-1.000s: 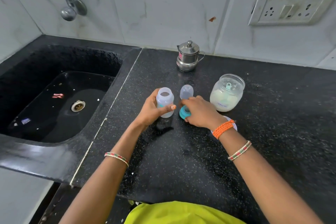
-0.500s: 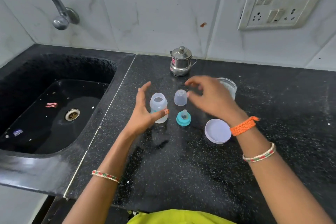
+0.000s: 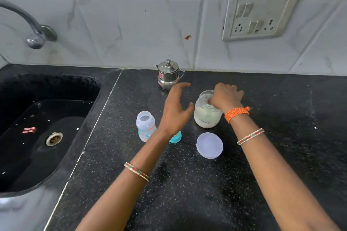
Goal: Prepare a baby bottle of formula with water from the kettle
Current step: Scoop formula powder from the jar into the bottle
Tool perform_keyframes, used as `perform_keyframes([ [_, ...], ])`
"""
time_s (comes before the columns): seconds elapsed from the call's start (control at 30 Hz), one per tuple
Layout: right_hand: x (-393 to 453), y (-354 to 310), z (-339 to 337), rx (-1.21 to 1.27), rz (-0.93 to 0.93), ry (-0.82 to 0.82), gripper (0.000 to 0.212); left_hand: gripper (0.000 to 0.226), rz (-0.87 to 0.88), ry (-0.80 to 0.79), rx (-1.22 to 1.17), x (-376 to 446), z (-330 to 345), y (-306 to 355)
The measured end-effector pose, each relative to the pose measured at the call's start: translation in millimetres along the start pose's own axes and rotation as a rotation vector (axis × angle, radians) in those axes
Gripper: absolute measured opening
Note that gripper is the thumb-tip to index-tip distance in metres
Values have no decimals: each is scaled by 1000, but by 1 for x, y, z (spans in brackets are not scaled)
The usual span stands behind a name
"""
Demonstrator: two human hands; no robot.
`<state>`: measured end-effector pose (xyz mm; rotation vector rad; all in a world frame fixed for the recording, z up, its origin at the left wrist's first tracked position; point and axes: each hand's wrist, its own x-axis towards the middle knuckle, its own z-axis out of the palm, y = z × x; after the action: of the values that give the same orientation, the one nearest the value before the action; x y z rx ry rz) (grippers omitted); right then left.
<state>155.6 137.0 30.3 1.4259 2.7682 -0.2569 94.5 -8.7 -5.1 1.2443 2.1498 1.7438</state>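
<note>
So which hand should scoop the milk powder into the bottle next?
Probably the right hand: its fingers are already down inside the open powder jar. The left hand hangs open over the counter, holding nothing, close to the open bottle.

We have one view only, a wide-angle camera worn on the head. We look forward and steeply down across the black countertop (image 3: 187,184) toward the tiled wall (image 3: 131,15), close above both forearms, with the sink (image 3: 37,137) at our left edge.
</note>
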Motion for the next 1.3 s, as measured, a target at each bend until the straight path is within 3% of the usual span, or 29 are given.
perform_keyframes([
  [0.2,7,-7,11,12,44,-5,37,63,-183,-171,55,10,23,-23],
  [0.4,11,-10,15,163,114,-60,42,64,-230,-223,31,7,30,-28],
  [0.6,13,3,8,193,39,-123,40,66,-240,-237,30,4,27,-29],
  [0.7,9,11,-2,141,-33,-57,34,61,-278,-227,-23,6,24,-29],
  [0.8,3,17,-11,174,-76,94,8,59,-349,-227,-146,6,23,-27],
  [0.97,-1,21,-6,210,-88,250,7,62,-379,-228,-191,3,22,-29],
  [1.17,-3,18,8,199,-76,177,1,62,-392,-239,-209,0,20,-30],
  [1.3,-2,12,11,175,-58,101,9,62,-395,-243,-222,-1,19,-29],
])
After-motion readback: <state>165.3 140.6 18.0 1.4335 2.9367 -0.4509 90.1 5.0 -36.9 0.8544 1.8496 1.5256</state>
